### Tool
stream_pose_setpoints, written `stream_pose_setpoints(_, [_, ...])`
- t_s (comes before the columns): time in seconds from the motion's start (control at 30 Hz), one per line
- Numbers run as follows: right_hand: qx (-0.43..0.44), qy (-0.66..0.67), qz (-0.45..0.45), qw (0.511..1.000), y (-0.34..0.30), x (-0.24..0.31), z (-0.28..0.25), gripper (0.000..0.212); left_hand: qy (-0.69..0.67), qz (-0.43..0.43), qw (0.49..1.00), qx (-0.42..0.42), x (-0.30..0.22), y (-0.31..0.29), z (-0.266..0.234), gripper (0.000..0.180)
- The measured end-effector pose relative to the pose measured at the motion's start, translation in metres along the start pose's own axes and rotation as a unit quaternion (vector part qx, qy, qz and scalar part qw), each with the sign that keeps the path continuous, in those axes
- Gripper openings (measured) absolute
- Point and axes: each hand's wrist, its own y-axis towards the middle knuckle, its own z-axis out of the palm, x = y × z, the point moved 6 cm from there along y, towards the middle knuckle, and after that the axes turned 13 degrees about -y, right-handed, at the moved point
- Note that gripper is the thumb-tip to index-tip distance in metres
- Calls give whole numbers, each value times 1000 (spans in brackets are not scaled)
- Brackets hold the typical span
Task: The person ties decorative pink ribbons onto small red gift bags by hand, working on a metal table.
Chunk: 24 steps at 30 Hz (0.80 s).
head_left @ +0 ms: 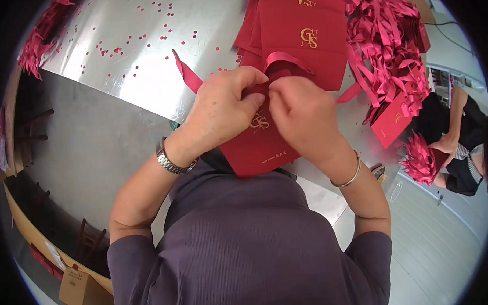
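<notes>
A red paper bag [262, 146] with gold lettering hangs over the near table edge in front of me. Both my hands are closed at its upper end. My left hand [221, 105] pinches with thumb and forefinger there, and a pink ribbon [186, 74] runs out beside it to the upper left. Close on its right, my right hand [304, 113] is bent into a pinch on the ribbon, slightly blurred. A loop of ribbon arches just beyond the fingertips. Exactly how the ribbon passes through the bag is hidden by my fingers.
Flat red bags [305, 59] lie stacked just beyond my hands. To their right is a heap of ribboned bags [388, 45]. Small red paper dots [117, 50] dot the metal table [140, 97]. At far right a person [453, 140] holds a ribboned bundle [419, 160].
</notes>
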Motion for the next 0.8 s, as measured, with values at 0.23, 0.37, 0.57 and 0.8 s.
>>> stream_pose_setpoints(0.23, [-7, 202, 153, 967, -6, -15, -8, 5, -8, -84, 996, 43, 1, 4, -2, 20])
stream_pose_setpoints(0.37, [-23, 188, 143, 971, -7, -14, -5, 5, -14, -71, 997, 39, -2, 4, -3, 19])
stream_pose_setpoints(0.57, [10, 84, 102, 991, 0, -4, -2, 9, -1, 17, 1000, 13, 1, 1, 0, 20])
stream_pose_setpoints(0.8, [72, 95, 110, 987, 10, -7, 4, 12, 27, 62, 998, 0, -7, -2, 0, 20])
